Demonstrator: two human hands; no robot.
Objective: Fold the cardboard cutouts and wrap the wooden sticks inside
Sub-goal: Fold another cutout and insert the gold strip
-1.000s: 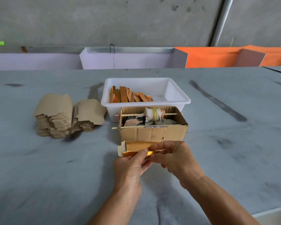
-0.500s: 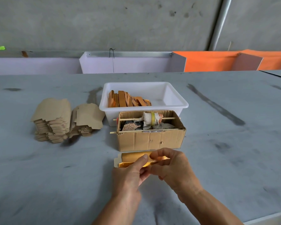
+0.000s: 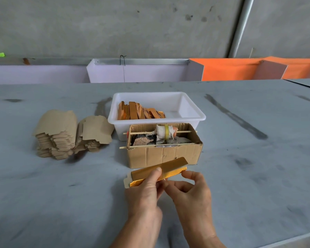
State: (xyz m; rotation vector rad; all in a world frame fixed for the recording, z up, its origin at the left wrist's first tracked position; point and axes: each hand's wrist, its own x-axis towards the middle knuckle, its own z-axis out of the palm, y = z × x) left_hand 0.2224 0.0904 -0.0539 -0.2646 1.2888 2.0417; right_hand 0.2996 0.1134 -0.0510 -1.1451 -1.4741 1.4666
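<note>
Gold cutout (image 3: 170, 166) was held above desk (image 3: 61, 203), before cardboard box (image 3: 161, 155). Left hand (image 3: 145, 192) grip pinched its middle, steadying; right hand (image 3: 191, 194) grip pinched the near edge, presumably to crease the fold.

Stained grey concrete wall (image 3: 115, 24); metal pipe (image 3: 240, 27) at right. Grey table (image 3: 43, 203), dark smears. Behind far edge: lilac panels (image 3: 141, 74), orange panels (image 3: 229, 70). Soft, even light.

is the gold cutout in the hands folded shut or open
Partly folded, not shut: the gold cutout has its upper flap free and an end tab sticking out.
</note>
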